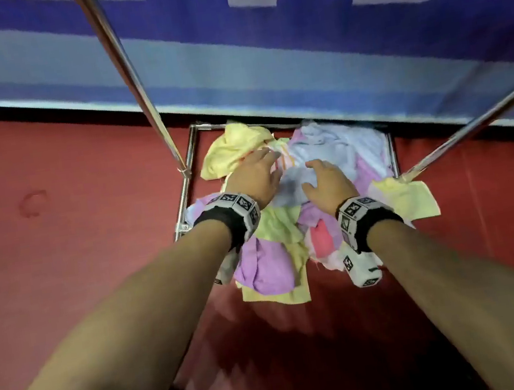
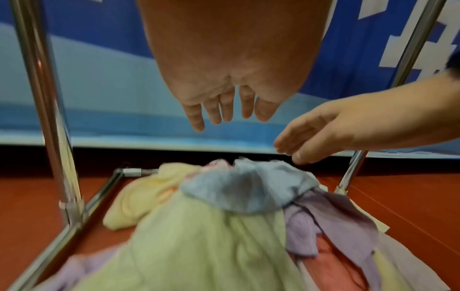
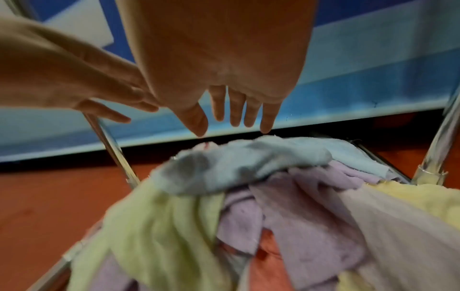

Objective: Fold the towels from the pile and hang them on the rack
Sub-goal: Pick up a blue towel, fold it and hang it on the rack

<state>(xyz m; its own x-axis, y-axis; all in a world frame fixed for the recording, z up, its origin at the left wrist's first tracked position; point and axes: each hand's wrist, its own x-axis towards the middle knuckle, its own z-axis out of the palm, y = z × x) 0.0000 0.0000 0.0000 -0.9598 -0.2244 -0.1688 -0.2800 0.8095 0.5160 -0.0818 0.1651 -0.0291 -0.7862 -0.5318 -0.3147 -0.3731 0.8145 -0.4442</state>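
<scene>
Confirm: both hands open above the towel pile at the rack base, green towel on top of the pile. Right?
Not quite. The towel on top of the pile is light blue, not green; the right wrist view shows it lying over the green towel. The rest holds: left hand and right hand are open above the pile.

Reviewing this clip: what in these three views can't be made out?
- Rack: its top is cut off by the frame edge in every view, so any towels already hung are unseen.
- Towel pile: lower towels are covered by upper ones; no count possible.
- Left hand and right hand: head view suggests contact with the blue towel; wrist views show fingers above it, with no grip.
- Near towels: blurred in wrist views.
</scene>
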